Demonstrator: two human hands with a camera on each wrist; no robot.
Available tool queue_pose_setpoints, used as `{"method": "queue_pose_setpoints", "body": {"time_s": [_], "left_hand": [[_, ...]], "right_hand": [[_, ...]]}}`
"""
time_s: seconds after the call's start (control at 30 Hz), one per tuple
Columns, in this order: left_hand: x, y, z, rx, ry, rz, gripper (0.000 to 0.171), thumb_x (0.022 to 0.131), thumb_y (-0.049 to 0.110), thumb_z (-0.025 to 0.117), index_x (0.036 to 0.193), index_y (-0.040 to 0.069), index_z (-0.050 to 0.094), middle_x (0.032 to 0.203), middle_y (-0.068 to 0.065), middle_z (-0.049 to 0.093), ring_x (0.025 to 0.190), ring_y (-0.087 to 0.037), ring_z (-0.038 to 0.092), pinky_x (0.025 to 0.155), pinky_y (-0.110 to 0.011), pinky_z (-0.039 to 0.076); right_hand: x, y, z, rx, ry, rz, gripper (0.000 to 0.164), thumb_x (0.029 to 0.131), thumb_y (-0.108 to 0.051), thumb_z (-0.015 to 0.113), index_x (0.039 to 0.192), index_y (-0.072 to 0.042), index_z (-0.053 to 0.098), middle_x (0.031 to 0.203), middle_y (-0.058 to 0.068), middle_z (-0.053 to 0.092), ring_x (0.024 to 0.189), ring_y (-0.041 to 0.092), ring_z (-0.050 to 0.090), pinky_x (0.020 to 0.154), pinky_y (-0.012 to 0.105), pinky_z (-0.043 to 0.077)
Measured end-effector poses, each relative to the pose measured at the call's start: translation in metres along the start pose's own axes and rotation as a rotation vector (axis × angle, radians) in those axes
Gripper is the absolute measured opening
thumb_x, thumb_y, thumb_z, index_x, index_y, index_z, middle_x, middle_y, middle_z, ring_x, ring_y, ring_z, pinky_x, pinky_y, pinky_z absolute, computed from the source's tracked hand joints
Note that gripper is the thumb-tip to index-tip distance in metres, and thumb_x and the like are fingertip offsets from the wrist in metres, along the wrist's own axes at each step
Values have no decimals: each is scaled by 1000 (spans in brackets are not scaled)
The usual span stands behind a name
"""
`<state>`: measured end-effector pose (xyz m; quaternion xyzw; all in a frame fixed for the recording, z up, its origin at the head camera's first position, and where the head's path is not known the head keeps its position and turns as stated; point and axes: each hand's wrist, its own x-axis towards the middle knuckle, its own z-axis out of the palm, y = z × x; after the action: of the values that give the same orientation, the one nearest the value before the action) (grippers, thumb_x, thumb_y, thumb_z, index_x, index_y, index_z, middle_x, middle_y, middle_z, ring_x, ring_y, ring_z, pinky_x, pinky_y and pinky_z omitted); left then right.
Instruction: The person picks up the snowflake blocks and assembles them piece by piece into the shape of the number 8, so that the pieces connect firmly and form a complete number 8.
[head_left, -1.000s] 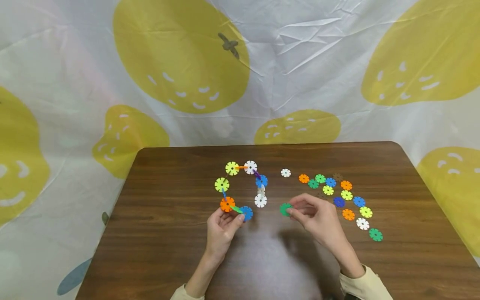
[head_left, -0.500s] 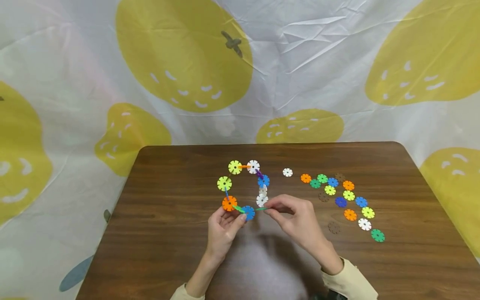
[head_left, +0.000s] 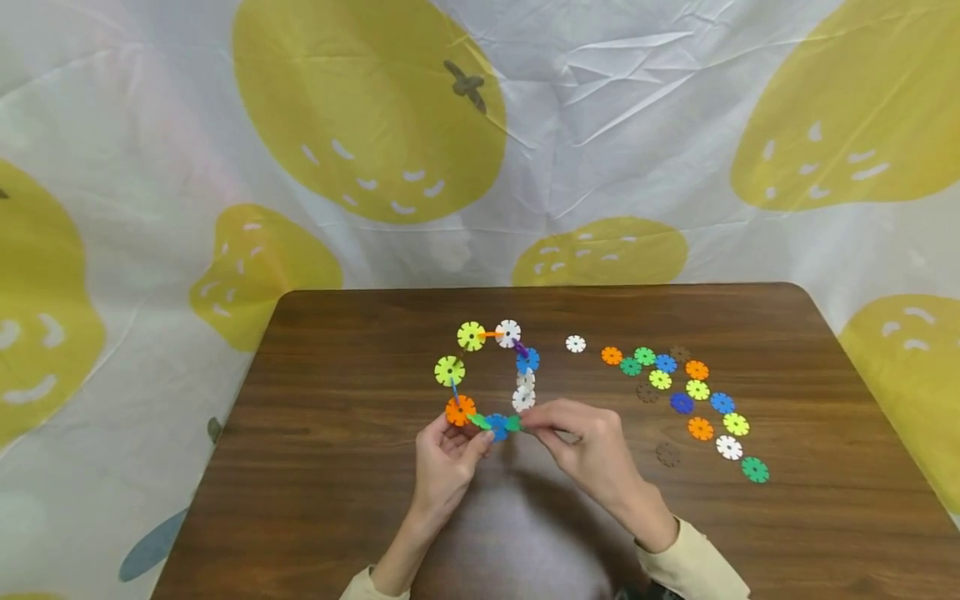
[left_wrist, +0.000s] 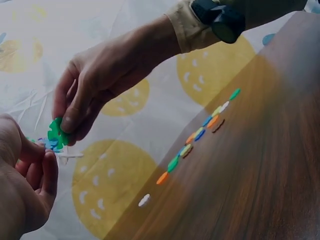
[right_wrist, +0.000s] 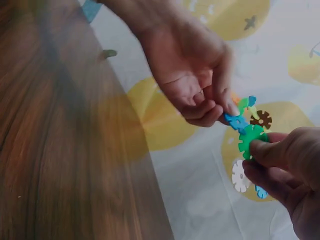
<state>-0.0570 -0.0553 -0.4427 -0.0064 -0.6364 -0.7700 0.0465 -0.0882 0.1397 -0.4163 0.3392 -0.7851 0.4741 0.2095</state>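
Note:
Notched plastic discs are linked into a nearly round chain, with yellow-green, white, blue and orange discs among them. My left hand (head_left: 442,467) grips the chain at its near side, thumb on a blue disc (head_left: 497,427) beside the orange disc (head_left: 461,410). Between the thumb and fingers of my right hand (head_left: 600,450) is a green disc (right_wrist: 248,141), pinched with its edge right at the blue disc's rim. The green disc stands at an angle to the blue one in the right wrist view. Close above the right fingertips is the chain's white end disc (head_left: 523,398).
Several loose discs lie scattered on the right side of the brown table (head_left: 315,500), among them a green disc (head_left: 755,470), an orange disc (head_left: 701,429) and a brown disc (head_left: 668,454). A single white disc (head_left: 575,343) lies nearer the chain. Behind hangs a patterned cloth (head_left: 420,258).
My right hand has moved left, bringing the green disc from well apart up to the blue disc's edge. The green disc has also turned. My left hand has stayed nearly in place.

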Motion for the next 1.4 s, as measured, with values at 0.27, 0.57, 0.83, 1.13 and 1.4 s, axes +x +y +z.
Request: {"method": "queue_pose_setpoints", "body": {"time_s": [0.27,0.57,0.83,1.13,1.4], "left_hand": [[-1,1,4,-9,-25,-30,20,83,-17,66,97,-24,53,77,-4,61,65,-7,64,63,-19,58],[0,-1,11,-11,-11,-3,20,85,-17,65,100,-22,54,84,-8,60,68,-10,64,67,-21,59],[2,-3,6,-38,-35,52,24,86,-17,62,106,-24,51,92,-10,60,77,-9,65,71,-22,60],[1,-6,-1,-51,-24,70,26,86,-18,62,108,-25,49,93,-7,60,80,-10,66,74,-24,61],[2,-8,-4,-56,-24,80,27,87,-19,61,108,-25,46,92,-1,60,80,-7,65,74,-21,60]], "right_hand": [[-4,6,3,12,13,-82,25,72,14,81,89,-4,78,87,9,78,79,23,76,80,19,59],[-23,13,-10,-113,116,39,31,70,13,83,95,-3,74,90,5,75,75,16,71,72,16,58],[-65,41,-71,-492,-154,649,31,79,-5,83,106,2,67,100,23,66,76,31,67,61,41,56],[-91,62,-100,-560,-344,885,44,82,-11,79,119,7,62,108,35,55,89,45,59,67,53,50],[-98,70,-102,-560,-313,853,30,79,-7,79,105,4,67,96,24,65,90,38,58,67,49,48]]}}
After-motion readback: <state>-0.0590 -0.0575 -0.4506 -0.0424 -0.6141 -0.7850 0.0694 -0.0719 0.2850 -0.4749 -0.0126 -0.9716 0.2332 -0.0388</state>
